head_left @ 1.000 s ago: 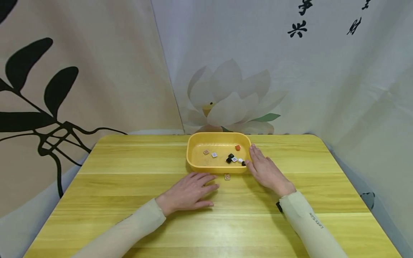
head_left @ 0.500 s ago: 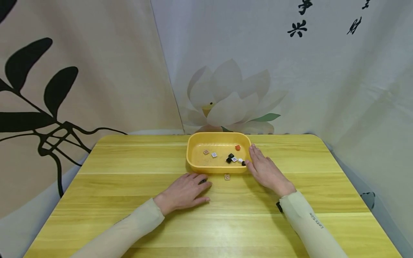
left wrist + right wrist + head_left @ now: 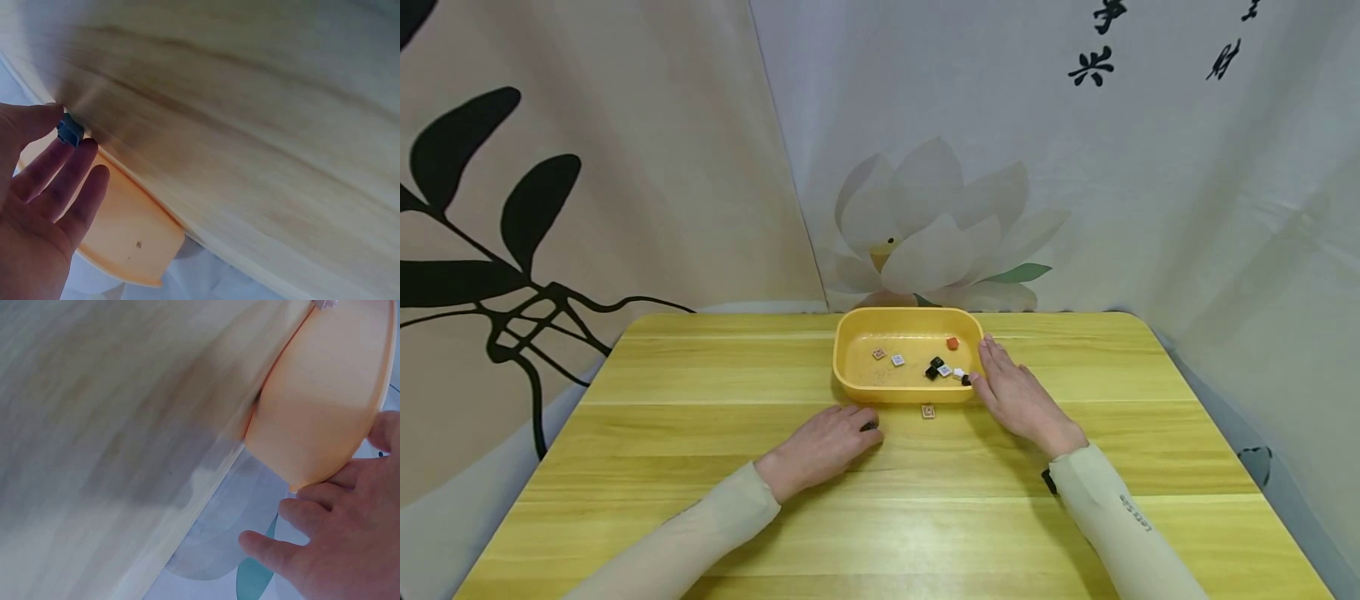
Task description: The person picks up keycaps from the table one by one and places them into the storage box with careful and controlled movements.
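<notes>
In the head view my left hand sits just in front of the yellow tray. It pinches a small dark block between thumb and fingertips, and the left wrist view shows the other fingers loosely bent. My right hand rests against the tray's right end with its fingers straight, the thumb at the front right corner. Inside the tray lie black pieces, white tiles, a brownish tile and an orange piece. Another brownish tile lies on the table before the tray.
The tray stands near the back edge of the wooden table. Behind the table hangs a printed curtain with a flower and black leaves.
My left hand has drawn slightly back to the left, and its thumb and fingers have closed on the dark block. The right hand and tray have stayed put.
</notes>
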Motion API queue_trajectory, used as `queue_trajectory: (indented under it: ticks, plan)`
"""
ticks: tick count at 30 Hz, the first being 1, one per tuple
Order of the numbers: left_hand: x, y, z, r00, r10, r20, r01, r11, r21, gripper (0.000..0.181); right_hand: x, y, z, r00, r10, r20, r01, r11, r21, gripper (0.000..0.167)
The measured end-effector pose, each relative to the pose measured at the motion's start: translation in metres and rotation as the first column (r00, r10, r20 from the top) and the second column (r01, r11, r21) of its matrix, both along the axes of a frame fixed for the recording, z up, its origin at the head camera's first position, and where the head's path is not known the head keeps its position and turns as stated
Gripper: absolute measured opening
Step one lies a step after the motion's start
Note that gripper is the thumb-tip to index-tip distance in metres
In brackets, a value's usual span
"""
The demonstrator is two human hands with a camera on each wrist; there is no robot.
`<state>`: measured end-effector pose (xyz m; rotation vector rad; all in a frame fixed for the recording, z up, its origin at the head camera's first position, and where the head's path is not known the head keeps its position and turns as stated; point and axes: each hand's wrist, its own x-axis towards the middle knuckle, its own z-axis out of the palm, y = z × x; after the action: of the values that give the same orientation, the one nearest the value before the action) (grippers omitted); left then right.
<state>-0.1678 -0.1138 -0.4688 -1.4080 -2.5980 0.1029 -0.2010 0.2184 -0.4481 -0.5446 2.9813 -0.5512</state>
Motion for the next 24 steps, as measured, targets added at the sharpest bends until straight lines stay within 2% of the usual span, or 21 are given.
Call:
queue_trajectory:
  ticks: [7, 13, 19, 24]
  plan:
    - [-0.002, 0.0, -0.002, 0.999, -0.033, -0.016, 0.033, 0.999, 0.031, 0.017, 0.0, 0.0, 0.0, 1.0, 0.0, 0.0, 0.0, 1.0, -0.003, 0.068]
    - [-0.002, -0.001, 0.001, 0.999, -0.05, -0.009, 0.05, 0.996, 0.068, 0.021, 0.001, 0.0, 0.001, 1.0, 0.0, 0.001, 0.0, 1.0, -0.005, 0.068]
    - [-0.001, 0.002, 0.011, 0.997, -0.078, -0.03, 0.081, 0.988, 0.133, 0.022, 0.001, 0.0, 0.003, 1.0, 0.001, 0.005, -0.001, 1.0, 0.001, 0.069]
    - [0.0, 0.006, 0.021, 0.995, -0.077, -0.056, 0.085, 0.985, 0.15, 0.026, 0.001, 0.0, 0.003, 1.0, -0.002, 0.008, 0.002, 1.0, -0.002, 0.068]
